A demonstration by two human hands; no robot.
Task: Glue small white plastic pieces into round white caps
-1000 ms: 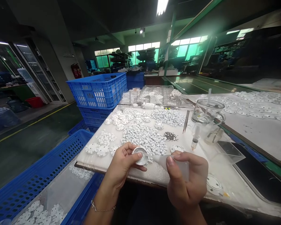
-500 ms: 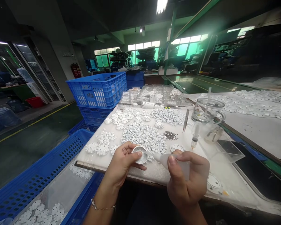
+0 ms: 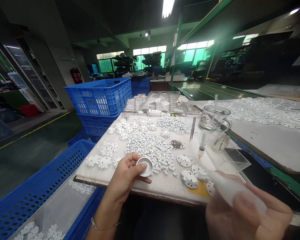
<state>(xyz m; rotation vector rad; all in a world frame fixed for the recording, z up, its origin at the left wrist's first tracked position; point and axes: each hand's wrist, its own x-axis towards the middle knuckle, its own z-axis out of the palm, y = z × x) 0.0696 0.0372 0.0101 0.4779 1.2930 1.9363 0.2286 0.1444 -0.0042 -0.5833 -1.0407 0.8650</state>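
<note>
My left hand [image 3: 130, 171] is closed around a small round white cup-shaped part [image 3: 145, 167], its hollow side tilted up toward me, the thumb on its rim. At the lower right, my right hand [image 3: 250, 210] grips a translucent white squeeze bottle [image 3: 231, 188] with a tapered nozzle, blurred by motion. The bottle and the part are well apart. Beyond my left hand lies a heap of small white pieces [image 3: 150, 146]. Round white discs with dark holes [image 3: 189, 179] rest between my hands, some beside a yellow patch [image 3: 201, 190].
Tweezers [image 3: 192, 129], a syringe [image 3: 202, 146], a glass mug [image 3: 213, 118] and a small glass bottle [image 3: 220, 142] stand or lie on the right. Small dark bits [image 3: 177, 144] are piled mid-table. Blue crates [image 3: 100, 98] are stacked at left; another crate [image 3: 47, 180] holds white discs.
My right hand has drawn the squeeze bottle away from the white cup-shaped part, toward the lower right. My left hand still holds the part. The view has shifted slightly.
</note>
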